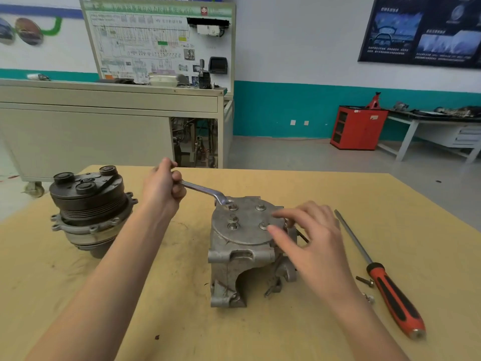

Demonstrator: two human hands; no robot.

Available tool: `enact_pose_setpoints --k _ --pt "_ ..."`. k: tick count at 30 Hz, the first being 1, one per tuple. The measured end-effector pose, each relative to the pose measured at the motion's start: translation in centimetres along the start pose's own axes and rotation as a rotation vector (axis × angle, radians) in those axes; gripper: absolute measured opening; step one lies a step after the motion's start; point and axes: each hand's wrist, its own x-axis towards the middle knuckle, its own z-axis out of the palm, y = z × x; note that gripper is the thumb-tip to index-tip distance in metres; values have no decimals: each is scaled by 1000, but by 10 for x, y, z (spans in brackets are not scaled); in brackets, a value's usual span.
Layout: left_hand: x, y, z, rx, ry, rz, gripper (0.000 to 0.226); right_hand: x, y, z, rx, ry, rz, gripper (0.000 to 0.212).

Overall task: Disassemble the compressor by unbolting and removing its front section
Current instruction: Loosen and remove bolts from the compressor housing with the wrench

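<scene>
On the desk (182, 321) the compressor body (242, 256) stands on end, flat end plate up with four bolts showing; the pulley section (88, 204) stands apart from it at the desk's left, pulley face up. Left hand (162, 188): grip curled tight round the handle of an offset wrench (205, 191), whose ring end sits on the plate's far-left bolt (232, 205). Right hand (309, 235): grip wide, fingers straight, tips resting on the plate's right edge; a red-handled screwdriver (385, 285) lies to the right, two loose bolts (364, 280) just beside it
</scene>
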Motion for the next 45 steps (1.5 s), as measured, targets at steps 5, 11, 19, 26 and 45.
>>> enact_pose_setpoints --k 5,11,19,26,45 --pt "-10 16 -1 -13 85 112 21 28 -25 14 -206 -326 -67 50" --pt "-16 15 -9 -4 127 178 23 35 -30 30 -238 -307 -74 28" --pt "-17 14 -13 17 147 215 22 45 -17 5 31 28 -65 16" --pt "-13 6 -20 83 117 211 23 25 94 -35 -311 -102 378 25" --pt "9 -7 -2 111 201 420 28 -17 158 -14 -586 -526 396 27"
